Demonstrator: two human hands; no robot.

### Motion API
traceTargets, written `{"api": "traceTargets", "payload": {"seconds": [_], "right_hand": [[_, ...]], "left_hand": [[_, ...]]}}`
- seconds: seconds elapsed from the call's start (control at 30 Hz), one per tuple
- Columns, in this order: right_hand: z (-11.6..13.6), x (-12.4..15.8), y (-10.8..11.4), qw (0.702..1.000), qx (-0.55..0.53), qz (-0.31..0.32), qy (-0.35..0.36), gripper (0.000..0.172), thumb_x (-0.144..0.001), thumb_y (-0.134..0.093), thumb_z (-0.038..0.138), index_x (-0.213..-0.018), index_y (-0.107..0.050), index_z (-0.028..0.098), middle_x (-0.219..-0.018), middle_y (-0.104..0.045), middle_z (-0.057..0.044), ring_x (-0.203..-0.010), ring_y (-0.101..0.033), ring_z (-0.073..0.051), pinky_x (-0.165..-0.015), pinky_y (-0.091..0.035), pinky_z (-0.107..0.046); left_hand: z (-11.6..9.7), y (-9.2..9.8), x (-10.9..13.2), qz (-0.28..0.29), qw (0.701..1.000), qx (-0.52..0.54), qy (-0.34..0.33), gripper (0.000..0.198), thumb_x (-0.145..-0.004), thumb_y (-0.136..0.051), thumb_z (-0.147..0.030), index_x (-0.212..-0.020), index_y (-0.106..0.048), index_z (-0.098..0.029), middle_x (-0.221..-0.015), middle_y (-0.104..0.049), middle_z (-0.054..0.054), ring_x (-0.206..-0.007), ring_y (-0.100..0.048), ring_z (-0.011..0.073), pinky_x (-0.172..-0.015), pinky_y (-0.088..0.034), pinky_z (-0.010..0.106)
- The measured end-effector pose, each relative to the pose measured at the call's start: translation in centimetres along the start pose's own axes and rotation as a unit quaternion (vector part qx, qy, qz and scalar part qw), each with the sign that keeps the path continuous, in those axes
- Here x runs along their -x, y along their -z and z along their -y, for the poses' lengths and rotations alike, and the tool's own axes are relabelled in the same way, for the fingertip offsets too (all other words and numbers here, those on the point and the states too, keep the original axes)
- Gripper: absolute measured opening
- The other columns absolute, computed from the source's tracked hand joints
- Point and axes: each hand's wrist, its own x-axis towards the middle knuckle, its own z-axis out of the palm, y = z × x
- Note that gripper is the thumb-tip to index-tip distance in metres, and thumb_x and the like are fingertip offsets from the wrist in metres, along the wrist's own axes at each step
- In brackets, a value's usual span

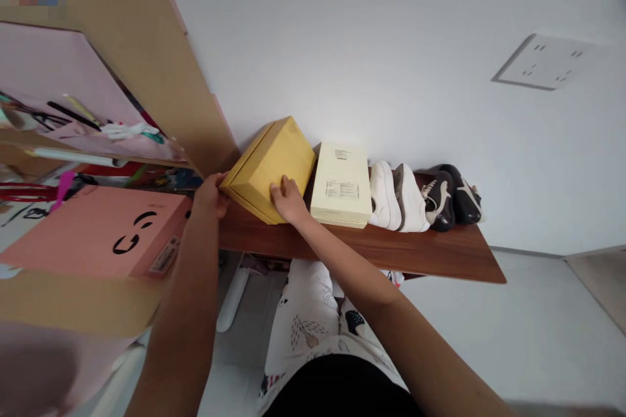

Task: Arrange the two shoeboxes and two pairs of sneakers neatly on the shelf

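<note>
Yellow lidded box, matte and angular, tilts at the left end of the wood-grain shelf; the left hand curls around its corner, the right hand bends against its face, clamping unclear; flat cream carton lies mid-shelf, contents hidden

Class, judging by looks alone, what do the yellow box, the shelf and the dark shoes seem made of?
Yellow box: probably matte cardboard, given its flat faces and crisp edges. Shelf: wood or wood-look board, satin, with streaky brown grain. Dark shoes: perhaps leather or imitation, judging by their shine.
</note>
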Motion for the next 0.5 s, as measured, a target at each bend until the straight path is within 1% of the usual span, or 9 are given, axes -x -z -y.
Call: {"api": "traceTargets", "payload": {"seconds": [0.07, 0.13, 0.2, 0.3, 0.4, 0.5], "right_hand": [[0.8, -0.4, 0.3, 0.999, -0.039, 0.005, 0.005, 0.086, -0.095, -0.042, 0.066, -0.156, -0.028, 0.007, -0.163, -0.029, -0.018, -0.155, -0.020, -0.031, -0.126, -0.018, -0.048], [1.4, -0.9, 0.5, 0.997, -0.078, 0.006, 0.012, 0.095, -0.090, -0.046, 0.072, -0.158, -0.023, 0.009, -0.163, -0.031, -0.016, -0.154, -0.024, -0.030, -0.125, -0.020, -0.048], [1.4, -1.3, 0.6, 0.994, -0.112, 0.009, 0.009, 0.099, -0.088, -0.051, 0.073, -0.158, -0.020, 0.011, -0.161, -0.036, -0.015, -0.152, -0.029, -0.029, -0.125, -0.021, -0.047], [1.0, -1.4, 0.6, 0.989, -0.146, 0.004, -0.021, 0.098, -0.088, -0.054, 0.069, -0.160, -0.016, 0.014, -0.160, -0.038, -0.011, -0.150, -0.033, -0.027, -0.126, -0.021, -0.044], [0.3, -0.9, 0.9, 0.985, -0.166, -0.007, -0.040, 0.097, -0.091, -0.051, 0.066, -0.162, -0.008, 0.017, -0.162, -0.035, -0.009, -0.150, -0.033, -0.026, -0.127, -0.020, -0.043], [-0.1, -0.1, 1.5, 0.985, -0.174, -0.010, -0.020, 0.096, -0.094, -0.047, 0.064, -0.162, 0.002, 0.018, -0.165, -0.030, -0.008, -0.151, -0.032, -0.024, -0.127, -0.020, -0.044]], "left_hand": [[-0.4, -1.0, 0.8, 0.004, 1.000, 0.010, -0.009, 0.028, -0.086, -0.050, -0.026, -0.101, -0.072, -0.016, -0.104, -0.074, 0.009, -0.108, -0.067, 0.0247, -0.086, -0.059, 0.034], [-0.7, -1.9, 1.6, 0.006, 1.000, 0.006, -0.025, 0.029, -0.086, -0.050, -0.027, -0.100, -0.072, -0.016, -0.107, -0.074, 0.009, -0.108, -0.067, 0.0238, -0.084, -0.058, 0.031], [-0.8, -2.3, 2.3, 0.015, 0.999, -0.002, -0.036, 0.029, -0.086, -0.052, -0.030, -0.099, -0.072, -0.015, -0.109, -0.073, 0.009, -0.108, -0.067, 0.0234, -0.081, -0.057, 0.029], [-0.6, -2.4, 2.7, 0.027, 0.999, -0.018, -0.038, 0.029, -0.087, -0.055, -0.036, -0.097, -0.072, -0.014, -0.109, -0.073, 0.011, -0.104, -0.067, 0.0235, -0.072, -0.055, 0.025], [0.5, -2.3, 2.3, 0.025, 1.000, -0.018, -0.001, 0.028, -0.089, -0.055, -0.037, -0.096, -0.070, -0.015, -0.105, -0.073, 0.011, -0.095, -0.069, 0.0220, -0.064, -0.053, 0.024], [2.7, -2.3, 1.6, 0.003, 0.999, -0.022, 0.045, 0.019, -0.086, -0.060, -0.030, -0.096, -0.069, -0.016, -0.094, -0.072, 0.008, -0.081, -0.068, 0.0187, -0.061, -0.052, 0.023]]}}
